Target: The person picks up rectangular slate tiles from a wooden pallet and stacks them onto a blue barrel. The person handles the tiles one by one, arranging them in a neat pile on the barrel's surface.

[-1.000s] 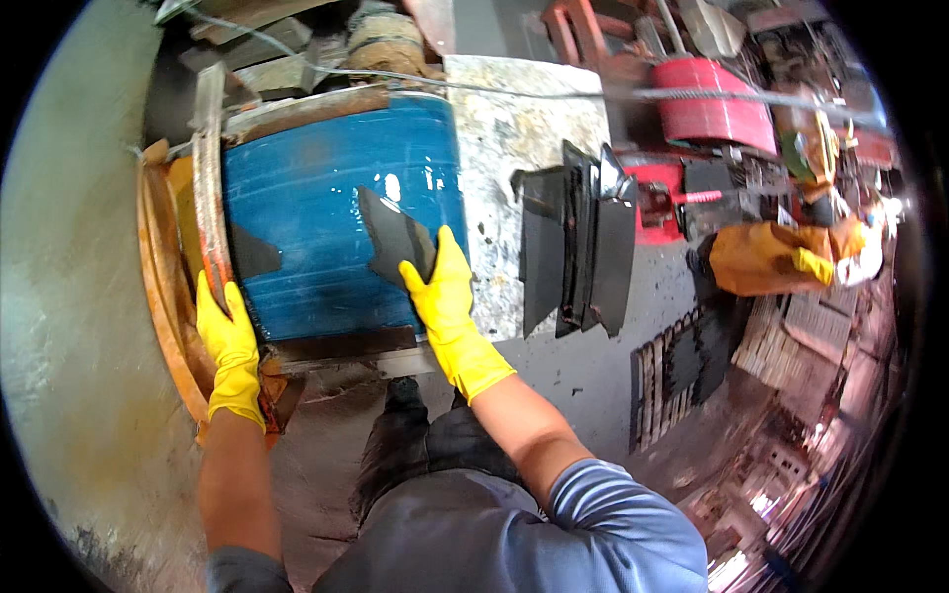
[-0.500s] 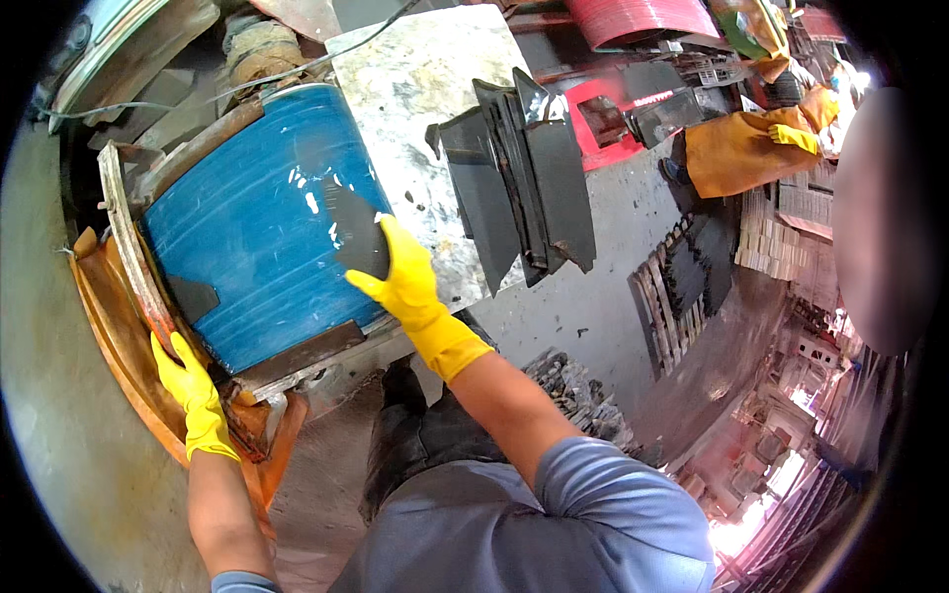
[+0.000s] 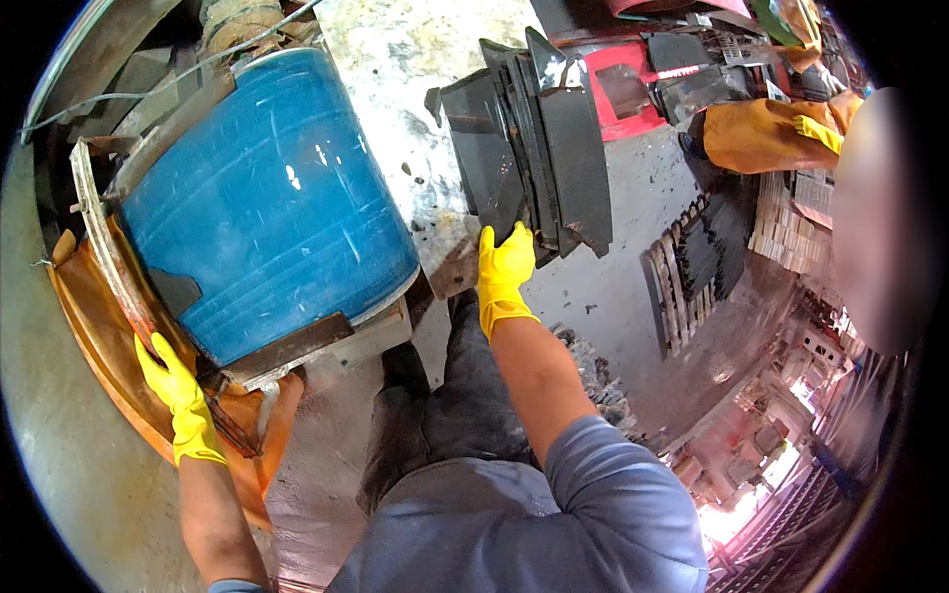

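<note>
While the right hand [image 3: 504,265] is reaching toward the upright stack of dark plates [image 3: 524,138], its gloved fingers are closing on the lower edge of the nearest plate, pinching it at the corner. The stack is leaning on the speckled slab [image 3: 415,89], near the slab's right edge, with the plates tilting against one another.

The left hand [image 3: 170,381] is curling around the rusty rim [image 3: 99,247] at the left side of the blue drum [image 3: 267,208], fingers pressed together on the metal. The drum is lying tilted in an orange cradle [image 3: 89,346], just beside the slab's left edge.

Judged risks:
- The pinch is taking only one corner; the plate is likely to pivot and slip, and the neighbouring plates are likely to topple with it.
- Plate edges are looking sharp, and thin gloves are giving little protection.
- With one hand bracing the rim, the drum may shift if that grip is loosening.

Another person's gloved hand [image 3: 820,130] and orange sleeve [image 3: 751,133] are working at the upper right, well apart. Red equipment [image 3: 618,94] is standing behind the stack, and flat pieces [image 3: 692,267] are lying on the floor to the right.
</note>
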`<control>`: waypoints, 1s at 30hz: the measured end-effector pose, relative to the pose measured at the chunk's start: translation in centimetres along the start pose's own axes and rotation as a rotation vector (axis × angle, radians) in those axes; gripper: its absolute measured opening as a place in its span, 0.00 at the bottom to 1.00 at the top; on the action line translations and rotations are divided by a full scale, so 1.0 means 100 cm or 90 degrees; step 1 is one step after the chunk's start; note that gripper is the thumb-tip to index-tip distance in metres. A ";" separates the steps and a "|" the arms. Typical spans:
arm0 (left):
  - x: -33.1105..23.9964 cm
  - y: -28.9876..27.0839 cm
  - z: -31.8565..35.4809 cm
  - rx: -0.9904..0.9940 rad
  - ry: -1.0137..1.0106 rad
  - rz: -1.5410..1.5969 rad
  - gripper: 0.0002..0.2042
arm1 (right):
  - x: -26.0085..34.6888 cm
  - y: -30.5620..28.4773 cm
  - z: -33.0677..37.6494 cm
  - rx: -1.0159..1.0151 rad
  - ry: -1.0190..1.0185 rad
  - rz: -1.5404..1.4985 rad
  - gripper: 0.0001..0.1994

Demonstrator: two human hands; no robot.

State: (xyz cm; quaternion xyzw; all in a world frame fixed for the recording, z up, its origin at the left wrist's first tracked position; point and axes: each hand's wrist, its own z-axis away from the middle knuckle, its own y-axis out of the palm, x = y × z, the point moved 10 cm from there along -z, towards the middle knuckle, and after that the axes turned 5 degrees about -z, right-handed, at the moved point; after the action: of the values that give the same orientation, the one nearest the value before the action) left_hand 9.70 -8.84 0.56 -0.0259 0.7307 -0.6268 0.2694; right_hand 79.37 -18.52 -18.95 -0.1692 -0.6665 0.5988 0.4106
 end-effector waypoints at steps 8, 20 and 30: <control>-0.007 -0.006 0.010 -0.012 -0.039 0.028 0.31 | 0.092 -0.018 -0.005 -0.010 -0.305 -0.146 0.28; -0.028 -0.020 0.001 -0.022 -0.090 0.009 0.30 | 0.499 -0.009 0.188 0.450 -0.943 -0.345 0.42; -0.022 -0.020 0.001 -0.007 -0.086 0.024 0.32 | 0.589 0.098 0.342 0.583 -1.186 -0.301 0.59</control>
State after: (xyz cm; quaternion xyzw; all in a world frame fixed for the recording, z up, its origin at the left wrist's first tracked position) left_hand 11.03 -8.51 3.24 -0.0556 0.7144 -0.6145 0.3300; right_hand 15.41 3.39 -5.92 0.6599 -0.4450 0.5910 -0.1310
